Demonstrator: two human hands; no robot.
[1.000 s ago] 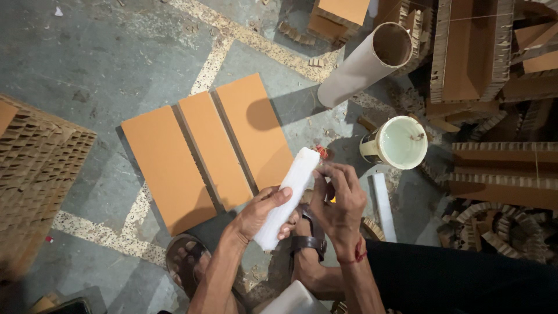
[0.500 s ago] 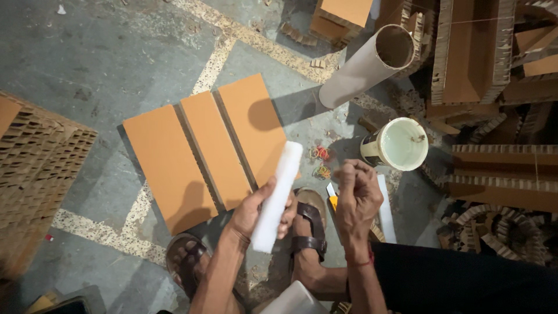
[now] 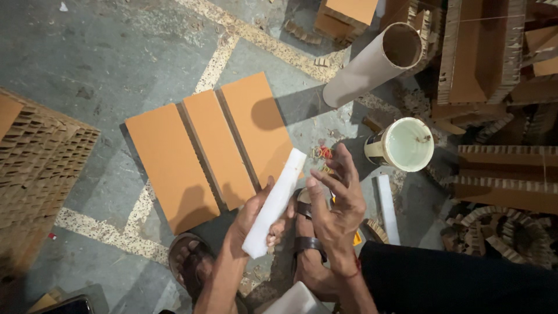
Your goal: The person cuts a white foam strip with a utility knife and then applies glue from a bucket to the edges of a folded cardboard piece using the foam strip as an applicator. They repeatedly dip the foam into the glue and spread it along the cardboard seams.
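White roll (image 3: 273, 203) held above three orange boards (image 3: 212, 148) on the floor.
Left hand (image 3: 256, 218) wraps the roll's lower half; right hand (image 3: 337, 203), fingers spread, touches nothing. A firmer hold probably means closing both hands evenly, roll tilted toward the boards.

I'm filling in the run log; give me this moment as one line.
left hand: grips white paper-wrapped roll | right hand: open beside roll, empty | floor: three orange cardboard panels, cream bucket
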